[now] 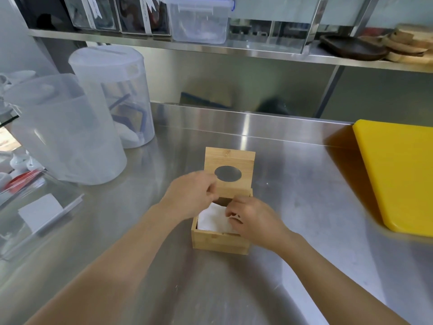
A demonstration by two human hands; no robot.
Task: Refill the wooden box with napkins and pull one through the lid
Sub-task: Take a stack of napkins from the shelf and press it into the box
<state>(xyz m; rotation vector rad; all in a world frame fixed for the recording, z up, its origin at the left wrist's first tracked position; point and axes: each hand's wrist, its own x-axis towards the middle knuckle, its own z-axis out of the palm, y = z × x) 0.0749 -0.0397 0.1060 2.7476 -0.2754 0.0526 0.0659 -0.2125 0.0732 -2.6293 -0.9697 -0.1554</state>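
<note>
1. Looking down, we see a brushed stainless-steel counter under a steel shelf; two frosted plastic jugs stand at the left, a yellow cutting board lies at the right.
2. Between them sits our square bamboo napkin box, its hinged lid with an oval hole standing upright; white napkins fill it.
3. Our left hand hovers at the box's left rim, fingers curled; whether they grip anything, we cannot tell.
4. Our right hand pinches the top napkin's edge.
</note>
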